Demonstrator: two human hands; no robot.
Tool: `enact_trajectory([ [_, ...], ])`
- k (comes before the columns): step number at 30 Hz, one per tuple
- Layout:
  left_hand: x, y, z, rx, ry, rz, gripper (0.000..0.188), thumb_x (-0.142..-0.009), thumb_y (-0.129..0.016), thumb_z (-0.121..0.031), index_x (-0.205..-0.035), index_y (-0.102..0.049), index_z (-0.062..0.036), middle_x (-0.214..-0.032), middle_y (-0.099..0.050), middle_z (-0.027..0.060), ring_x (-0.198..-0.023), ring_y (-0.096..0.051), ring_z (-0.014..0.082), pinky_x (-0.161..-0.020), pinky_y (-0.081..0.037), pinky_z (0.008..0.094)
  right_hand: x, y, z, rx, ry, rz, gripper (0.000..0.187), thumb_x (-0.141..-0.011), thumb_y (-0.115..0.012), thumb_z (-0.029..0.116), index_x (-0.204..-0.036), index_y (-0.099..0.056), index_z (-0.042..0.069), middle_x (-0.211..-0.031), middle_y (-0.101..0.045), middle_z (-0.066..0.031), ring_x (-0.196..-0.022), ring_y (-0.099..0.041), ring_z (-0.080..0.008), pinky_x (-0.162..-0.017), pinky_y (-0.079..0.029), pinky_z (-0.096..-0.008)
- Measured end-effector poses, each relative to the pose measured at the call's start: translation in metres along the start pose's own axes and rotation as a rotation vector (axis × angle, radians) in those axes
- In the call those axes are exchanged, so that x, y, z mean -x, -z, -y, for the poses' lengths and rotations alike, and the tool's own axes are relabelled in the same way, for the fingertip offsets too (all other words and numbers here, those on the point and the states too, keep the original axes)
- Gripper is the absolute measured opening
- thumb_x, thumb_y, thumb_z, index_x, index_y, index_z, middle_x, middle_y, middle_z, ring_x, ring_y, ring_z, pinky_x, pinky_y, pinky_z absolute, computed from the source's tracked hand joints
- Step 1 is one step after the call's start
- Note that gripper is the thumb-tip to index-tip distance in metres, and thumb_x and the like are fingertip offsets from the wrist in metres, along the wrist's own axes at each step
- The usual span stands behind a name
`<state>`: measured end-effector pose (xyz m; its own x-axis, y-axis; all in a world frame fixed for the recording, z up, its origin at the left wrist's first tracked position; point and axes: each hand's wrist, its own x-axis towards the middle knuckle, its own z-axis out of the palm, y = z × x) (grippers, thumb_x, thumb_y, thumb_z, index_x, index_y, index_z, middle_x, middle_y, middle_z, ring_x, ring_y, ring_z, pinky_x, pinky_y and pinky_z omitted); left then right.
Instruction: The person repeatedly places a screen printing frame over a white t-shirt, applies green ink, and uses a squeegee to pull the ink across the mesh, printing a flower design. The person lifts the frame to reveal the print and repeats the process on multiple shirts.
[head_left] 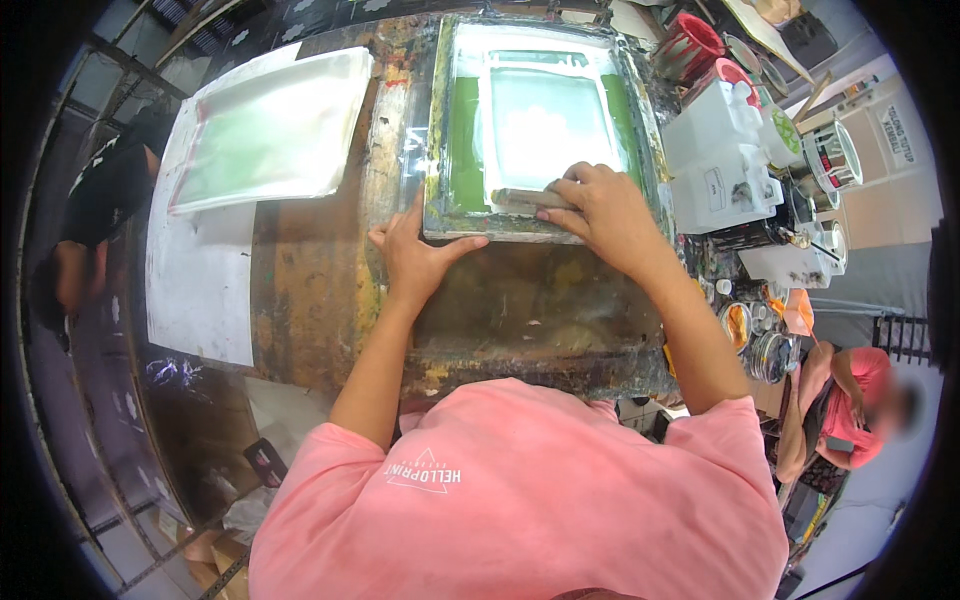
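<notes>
The printing screen frame [540, 120] lay on the stained work table [310, 290], at its far middle part. The right hand [600, 210] was closed around the squeegee [530, 198], which rested on the near edge of the screen's green mesh. The left hand [415, 255] was spread open and flat, pressing on the near left corner of the frame and holding nothing. To the left lay a stack of clear plastic bags [270, 130].

One head-worn fisheye view looks steeply down – close over the stained worktable [300, 300] – edges bending at the rim
</notes>
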<state>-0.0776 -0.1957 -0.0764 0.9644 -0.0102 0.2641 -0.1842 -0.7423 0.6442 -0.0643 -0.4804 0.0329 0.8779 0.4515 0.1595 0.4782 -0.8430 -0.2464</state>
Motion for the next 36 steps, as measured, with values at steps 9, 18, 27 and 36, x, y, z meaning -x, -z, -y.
enact_trajectory([
  [9, 0.005, -0.003, 0.003, -0.207, -0.064, -0.002, 0.109, -0.055, -0.092, -0.073, -0.142, -0.069, -0.0104, -0.100, -0.057, 0.0027, -0.104, -0.053, 0.0242, -0.101, -0.029, 0.0440, 0.021, -0.051, 0.002, 0.005, -0.033, -0.064, 0.032, -0.091, -0.077, 0.038, -0.108, -0.072, 0.011, -0.097, -0.068, -0.0078, -0.090, -0.068, -0.0303, -0.073, -0.057, -0.0444],
  [18, 0.002, 0.001, 0.002, -0.149, -0.064, 0.010, 0.104, -0.051, -0.097, -0.064, -0.134, -0.071, -0.0068, -0.106, -0.058, 0.0037, -0.110, -0.053, 0.0244, -0.102, -0.029, 0.0425, -0.097, -0.077, -0.087, 0.182, -0.002, -0.210, 0.034, -0.093, -0.074, 0.046, -0.108, -0.074, 0.015, -0.099, -0.067, -0.0054, -0.092, -0.070, -0.0296, -0.072, -0.060, -0.0455],
  [27, 0.003, -0.006, 0.010, -0.086, -0.130, -0.097, 0.114, -0.056, -0.094, -0.068, -0.148, -0.064, -0.0064, -0.092, -0.056, 0.0017, -0.095, -0.053, 0.0217, -0.096, -0.031, 0.0406, -0.202, -0.039, -0.165, 0.063, 0.047, -0.058, 0.058, -0.099, -0.058, 0.065, -0.115, -0.076, 0.013, -0.107, -0.075, -0.0119, -0.103, -0.071, -0.0359, -0.094, -0.055, -0.0472],
  [36, 0.008, -0.011, 0.015, -0.013, -0.157, -0.111, 0.114, -0.065, -0.091, -0.069, -0.154, -0.057, -0.0052, -0.077, -0.051, 0.0015, -0.078, -0.047, 0.0203, -0.086, -0.032, 0.0378, -0.134, -0.061, -0.118, 0.163, -0.003, -0.107, 0.044, -0.100, -0.064, 0.054, -0.108, -0.072, 0.011, -0.097, -0.068, -0.0107, -0.093, -0.071, -0.0336, -0.073, -0.057, -0.0497],
])
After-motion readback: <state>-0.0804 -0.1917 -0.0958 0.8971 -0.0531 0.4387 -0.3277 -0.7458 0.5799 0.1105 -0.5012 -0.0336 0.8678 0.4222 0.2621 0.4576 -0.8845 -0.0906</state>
